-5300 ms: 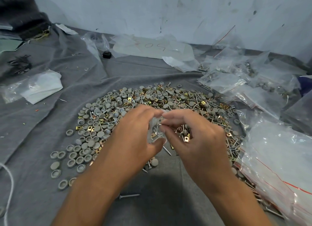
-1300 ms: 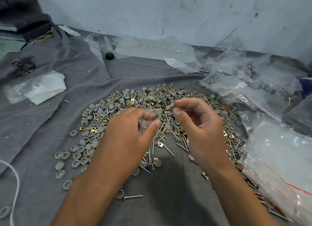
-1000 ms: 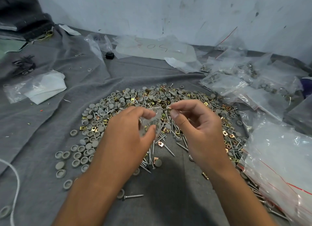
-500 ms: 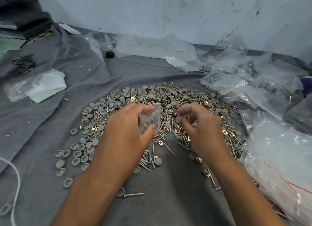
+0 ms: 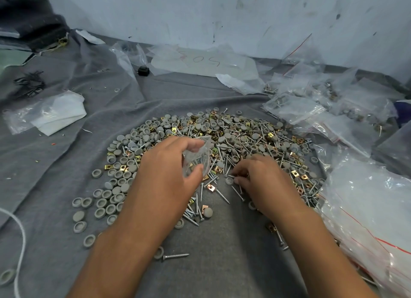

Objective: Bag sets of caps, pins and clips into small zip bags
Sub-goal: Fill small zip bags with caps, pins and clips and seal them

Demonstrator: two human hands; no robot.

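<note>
The small zip bag (image 5: pixel 196 158), already holding a few pins, is pinched open in the left hand (image 5: pixel 165 177) above the middle of the grey cloth (image 5: pixel 222 264). Just beside it the right hand (image 5: pixel 259 179) pinches at a pin (image 5: pixel 231 176) in the heap of caps, pins and clips (image 5: pixel 222 137), so the filling step looks under way. Next that pin must be lifted cleanly and dropped through the bag's mouth.

Grey cloth (image 5: pixel 55 164), white cord (image 5: pixel 21 237), small black block (image 5: pixel 143 71), scuffed wall (image 5: pixel 222 15)
</note>
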